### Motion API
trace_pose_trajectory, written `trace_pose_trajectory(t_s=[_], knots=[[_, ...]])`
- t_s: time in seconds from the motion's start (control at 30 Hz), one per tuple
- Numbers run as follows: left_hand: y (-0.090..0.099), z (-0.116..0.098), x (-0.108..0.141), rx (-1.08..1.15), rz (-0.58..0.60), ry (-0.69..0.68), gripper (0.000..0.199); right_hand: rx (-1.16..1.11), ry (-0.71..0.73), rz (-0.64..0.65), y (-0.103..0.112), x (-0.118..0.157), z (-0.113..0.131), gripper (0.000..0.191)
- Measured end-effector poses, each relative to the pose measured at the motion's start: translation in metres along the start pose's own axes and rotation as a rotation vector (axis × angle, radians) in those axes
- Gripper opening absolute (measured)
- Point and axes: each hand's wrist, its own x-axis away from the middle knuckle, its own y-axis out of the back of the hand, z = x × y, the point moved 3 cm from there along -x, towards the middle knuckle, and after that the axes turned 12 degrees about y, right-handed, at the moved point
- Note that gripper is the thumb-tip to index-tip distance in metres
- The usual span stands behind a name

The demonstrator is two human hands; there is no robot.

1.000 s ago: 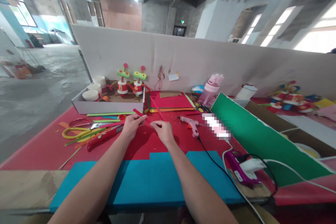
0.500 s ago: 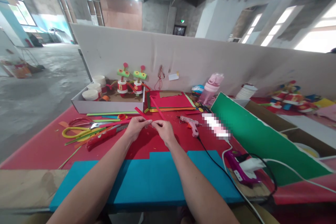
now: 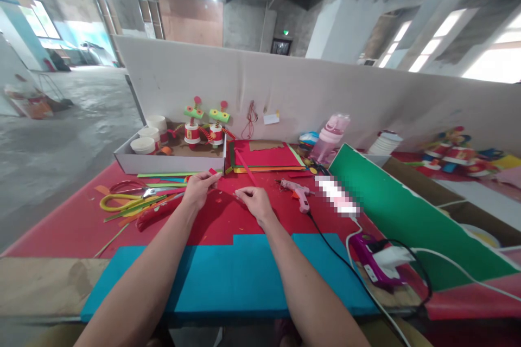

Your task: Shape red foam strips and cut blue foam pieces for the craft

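My left hand (image 3: 198, 188) pinches a red paper strip (image 3: 213, 172), most of it hidden by the fingers. A short gap to the right, my right hand (image 3: 255, 201) has thumb and fingertips pressed together above the red tabletop; what lies between them, if anything, is too small to see. Beyond that hand another red strip (image 3: 246, 167) lies slanting on the table. The pink glue gun (image 3: 300, 194) rests on its side to the right. Left of my left hand are yellow-handled scissors (image 3: 116, 203), a red tool (image 3: 158, 211) and several coloured paper strips (image 3: 134, 209).
Behind stands a white box (image 3: 171, 164) with paper cups and two cup figures (image 3: 192, 133). Coloured sheets (image 3: 266, 157) lie beside it. A pink bottle (image 3: 330, 135), a green board (image 3: 391, 211) and a purple power strip (image 3: 372, 265) with cables are at right. Blue board (image 3: 228, 282) lines the front edge.
My hands have come apart: the left has moved left and slightly up with the red strip, while the right stays nearly in place. The view has shifted slightly.
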Motion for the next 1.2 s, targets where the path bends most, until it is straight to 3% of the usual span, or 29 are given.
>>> trace_pose_trajectory(t_s=[0.2, 0.33, 0.4, 0.5, 0.6, 0.7, 0.9, 1.2], knots=[[0.021, -0.008, -0.009, 0.081, -0.1, -0.035, 0.032, -0.019, -0.011, 0.019, -0.001, 0.002, 0.0, 0.024], [0.034, -0.013, -0.012, 0.118, -0.202, -0.1, 0.033, -0.061, -0.034, -0.044, 0.003, 0.001, -0.003, 0.027], [0.025, -0.009, -0.011, 0.049, -0.108, -0.058, 0.035, -0.066, -0.058, -0.094, 0.005, 0.001, -0.004, 0.031], [-0.002, 0.003, -0.001, -0.086, 0.132, 0.056, 0.037, -0.026, -0.035, -0.139, 0.005, 0.0, 0.0, 0.031], [-0.025, 0.01, 0.011, -0.203, 0.223, 0.004, 0.031, 0.012, 0.018, -0.133, 0.004, 0.001, 0.005, 0.03], [-0.033, 0.011, 0.016, -0.226, 0.208, -0.07, 0.032, 0.051, 0.068, -0.09, 0.002, 0.001, 0.008, 0.028], [-0.022, 0.004, 0.012, -0.112, 0.081, -0.061, 0.032, 0.143, 0.124, -0.082, 0.001, -0.001, 0.008, 0.03], [-0.019, 0.006, 0.009, -0.077, 0.07, -0.047, 0.03, 0.212, 0.135, -0.074, 0.005, -0.001, 0.015, 0.025]])
